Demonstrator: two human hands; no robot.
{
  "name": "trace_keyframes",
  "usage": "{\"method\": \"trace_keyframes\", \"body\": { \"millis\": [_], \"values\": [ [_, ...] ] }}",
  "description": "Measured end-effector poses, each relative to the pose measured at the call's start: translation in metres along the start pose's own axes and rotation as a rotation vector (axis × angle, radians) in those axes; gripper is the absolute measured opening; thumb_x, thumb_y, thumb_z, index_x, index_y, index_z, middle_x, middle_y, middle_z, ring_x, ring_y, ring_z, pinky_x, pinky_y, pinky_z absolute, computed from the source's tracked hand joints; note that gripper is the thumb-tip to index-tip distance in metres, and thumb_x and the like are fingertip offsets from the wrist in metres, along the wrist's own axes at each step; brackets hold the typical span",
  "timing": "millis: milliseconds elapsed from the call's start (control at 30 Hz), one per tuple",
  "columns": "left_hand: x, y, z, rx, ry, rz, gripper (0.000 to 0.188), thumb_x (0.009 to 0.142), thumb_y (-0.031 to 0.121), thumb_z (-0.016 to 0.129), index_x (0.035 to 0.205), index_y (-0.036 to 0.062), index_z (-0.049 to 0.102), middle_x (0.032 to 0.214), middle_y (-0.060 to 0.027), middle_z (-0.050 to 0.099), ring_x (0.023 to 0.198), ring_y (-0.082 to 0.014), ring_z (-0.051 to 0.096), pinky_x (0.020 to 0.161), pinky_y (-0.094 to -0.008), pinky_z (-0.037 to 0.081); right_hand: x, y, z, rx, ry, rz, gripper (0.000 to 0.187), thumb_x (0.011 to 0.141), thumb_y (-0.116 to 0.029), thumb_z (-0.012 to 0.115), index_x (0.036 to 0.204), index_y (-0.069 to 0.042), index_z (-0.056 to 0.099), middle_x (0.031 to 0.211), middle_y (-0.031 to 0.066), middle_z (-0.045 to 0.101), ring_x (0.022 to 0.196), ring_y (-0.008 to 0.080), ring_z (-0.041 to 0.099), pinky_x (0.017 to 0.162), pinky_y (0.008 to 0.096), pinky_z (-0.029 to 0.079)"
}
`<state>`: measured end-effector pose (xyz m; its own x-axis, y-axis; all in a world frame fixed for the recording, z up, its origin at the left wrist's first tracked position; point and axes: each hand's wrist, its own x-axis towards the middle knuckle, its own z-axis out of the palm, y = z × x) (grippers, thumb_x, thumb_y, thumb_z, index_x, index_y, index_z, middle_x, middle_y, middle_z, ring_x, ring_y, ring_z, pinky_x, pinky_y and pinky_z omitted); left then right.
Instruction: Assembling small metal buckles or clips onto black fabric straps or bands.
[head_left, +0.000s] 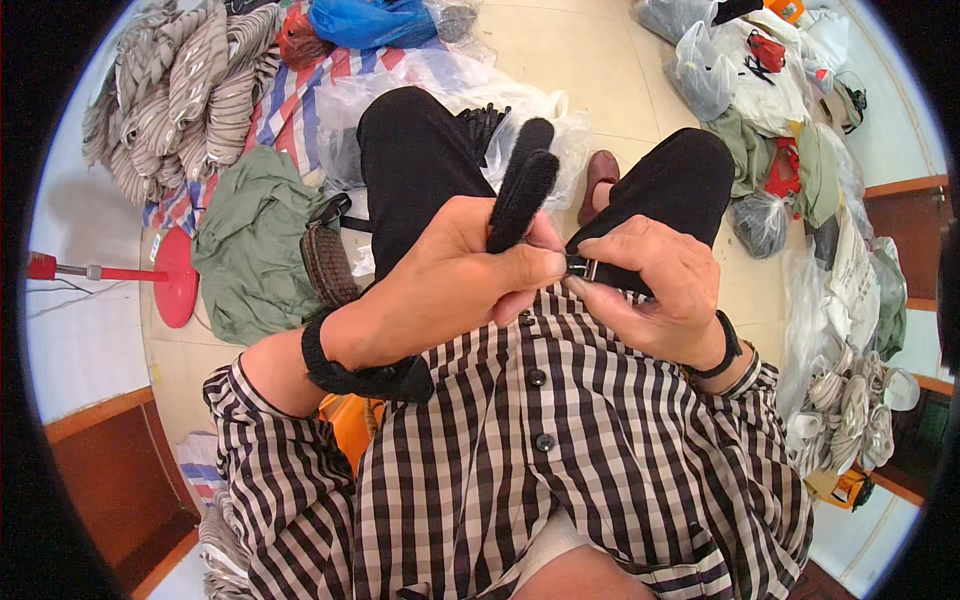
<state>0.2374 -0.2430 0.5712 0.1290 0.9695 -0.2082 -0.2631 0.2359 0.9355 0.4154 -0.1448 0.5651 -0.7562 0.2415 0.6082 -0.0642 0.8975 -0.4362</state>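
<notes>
Above my lap, my left hand [465, 265] is closed around a folded black fuzzy strap [522, 180], whose looped ends stick up past the fingers. My right hand [655, 285] meets it from the right, thumb and fingers pinching a small shiny metal buckle [590, 268]. The left thumb tip touches the strap's end beside that buckle. How the strap runs through the buckle is hidden by the fingers. Around my left wrist sits a wide black band [350, 365], and a thinner black band [727, 345] circles the right wrist.
Bundles of striped beige straps [180, 90] are heaped at the far left. A green cloth bag [250, 240] lies left of my knees. Between them, a clear plastic bag [555, 130] holds black straps. Plastic bags [700, 75] and beige bundles [845, 410] line the right.
</notes>
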Motion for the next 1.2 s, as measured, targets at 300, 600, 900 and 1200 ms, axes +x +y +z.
{"method": "trace_keyframes", "body": {
  "millis": [300, 600, 900, 1200],
  "values": [
    [-0.006, 0.010, 0.003, 0.062, 0.034, 0.101, 0.012, 0.087, 0.012, 0.053, 0.080, 0.0028, 0.055, 0.054, 0.0036, 0.044, 0.045, -0.0029, 0.039, 0.040, -0.0186, 0.026, 0.008, -0.004, -0.003, -0.008, 0.036, -0.008, 0.027, 0.059, 0.000, 0.073, 0.082, 0.002, 0.060, 0.066, 0.0098, 0.060, 0.055, 0.0217, 0.059, 0.052, 0.0277, 0.045],
    [-0.001, 0.023, 0.001, -0.097, 0.001, -0.064, 0.010, 0.087, 0.012, 0.054, 0.082, 0.0032, 0.055, 0.053, 0.0025, 0.043, 0.043, -0.0037, 0.037, 0.039, -0.0187, 0.025, 0.014, -0.004, -0.008, 0.142, 0.089, 0.103, 0.024, 0.060, -0.002, 0.074, 0.080, 0.002, 0.061, 0.067, 0.0091, 0.061, 0.056, 0.0185, 0.058, 0.052, 0.0253, 0.043],
    [0.006, 0.042, -0.003, 0.089, 0.012, 0.060, 0.015, 0.085, 0.017, 0.059, 0.078, 0.0037, 0.055, 0.056, 0.0032, 0.044, 0.043, -0.0038, 0.035, 0.039, -0.0186, 0.024, 0.027, 0.009, -0.008, 0.175, 0.174, -0.061, 0.024, 0.060, 0.003, 0.073, 0.080, 0.003, 0.060, 0.070, 0.0101, 0.061, 0.060, 0.0195, 0.060, 0.055, 0.0260, 0.045],
    [0.009, 0.062, -0.005, 0.234, 0.021, 0.078, 0.016, 0.082, 0.018, 0.062, 0.079, 0.0028, 0.057, 0.055, 0.0056, 0.044, 0.043, -0.0015, 0.034, 0.039, -0.0183, 0.022, 0.044, 0.008, -0.019, 0.128, 0.104, -0.137, 0.024, 0.060, 0.006, 0.069, 0.082, 0.001, 0.059, 0.070, 0.0106, 0.060, 0.059, 0.0212, 0.059, 0.051, 0.0280, 0.044]
  ]
}}
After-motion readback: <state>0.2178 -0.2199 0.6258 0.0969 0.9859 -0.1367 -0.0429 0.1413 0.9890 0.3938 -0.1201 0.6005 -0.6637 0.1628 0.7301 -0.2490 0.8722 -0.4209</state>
